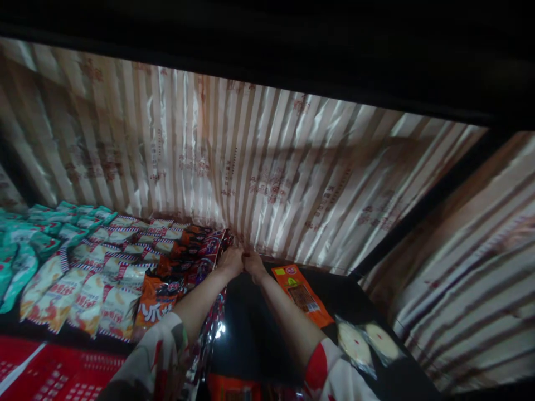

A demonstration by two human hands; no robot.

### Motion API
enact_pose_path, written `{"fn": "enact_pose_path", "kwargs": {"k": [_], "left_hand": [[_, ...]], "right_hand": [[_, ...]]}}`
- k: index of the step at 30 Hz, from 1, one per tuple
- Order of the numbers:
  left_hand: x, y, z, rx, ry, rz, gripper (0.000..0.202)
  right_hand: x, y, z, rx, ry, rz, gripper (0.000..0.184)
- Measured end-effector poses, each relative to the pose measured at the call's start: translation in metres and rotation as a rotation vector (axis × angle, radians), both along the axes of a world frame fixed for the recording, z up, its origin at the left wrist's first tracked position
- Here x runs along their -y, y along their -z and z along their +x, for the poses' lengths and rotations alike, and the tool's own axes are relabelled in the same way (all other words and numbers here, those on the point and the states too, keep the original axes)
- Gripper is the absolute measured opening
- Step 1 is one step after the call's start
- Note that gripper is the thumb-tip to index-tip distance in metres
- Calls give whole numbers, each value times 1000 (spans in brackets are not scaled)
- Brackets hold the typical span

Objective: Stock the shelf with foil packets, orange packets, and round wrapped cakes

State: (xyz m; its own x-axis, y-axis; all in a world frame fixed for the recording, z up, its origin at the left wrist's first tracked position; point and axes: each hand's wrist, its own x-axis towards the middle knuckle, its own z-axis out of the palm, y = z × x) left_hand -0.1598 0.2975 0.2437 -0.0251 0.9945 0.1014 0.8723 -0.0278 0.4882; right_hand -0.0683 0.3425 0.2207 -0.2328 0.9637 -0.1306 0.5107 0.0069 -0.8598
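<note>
Both my arms reach deep into a dark shelf. My left hand point(231, 260) and my right hand point(252, 262) meet at the back, fingers pinched together close to the top end of a shiny dark red and purple snack packet point(209, 253). What the fingers hold is too dim to make out. The packet strip runs from the hands down toward me, its foil glinting under my left forearm.
Rows of snack packets lie to the left: orange point(156, 301), white and red point(90, 289), green point(25, 245). An orange packet point(303, 295) and a clear pack of round cakes point(365, 342) lie right. A striped shiny sheet point(251, 167) lines the back. A red basket point(54, 373) sits below.
</note>
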Motion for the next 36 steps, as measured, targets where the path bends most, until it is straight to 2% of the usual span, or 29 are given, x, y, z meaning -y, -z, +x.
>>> {"fn": "enact_pose_path", "kwargs": {"k": [7, 12, 21, 25, 31, 36], "left_hand": [[28, 7, 29, 22, 2, -31, 31], [51, 19, 51, 13, -26, -41, 33], [92, 51, 88, 69, -36, -59, 32], [115, 61, 102, 90, -13, -56, 31], [152, 77, 122, 107, -43, -67, 32], [182, 94, 134, 75, -34, 33, 30]], "right_hand": [[33, 3, 25, 73, 68, -14, 20], [59, 6, 45, 132, 76, -23, 23], [94, 38, 83, 218, 139, -62, 15], [118, 45, 99, 246, 142, -61, 16], [153, 55, 119, 332, 92, -65, 17], [180, 66, 130, 363, 63, -26, 20]]}}
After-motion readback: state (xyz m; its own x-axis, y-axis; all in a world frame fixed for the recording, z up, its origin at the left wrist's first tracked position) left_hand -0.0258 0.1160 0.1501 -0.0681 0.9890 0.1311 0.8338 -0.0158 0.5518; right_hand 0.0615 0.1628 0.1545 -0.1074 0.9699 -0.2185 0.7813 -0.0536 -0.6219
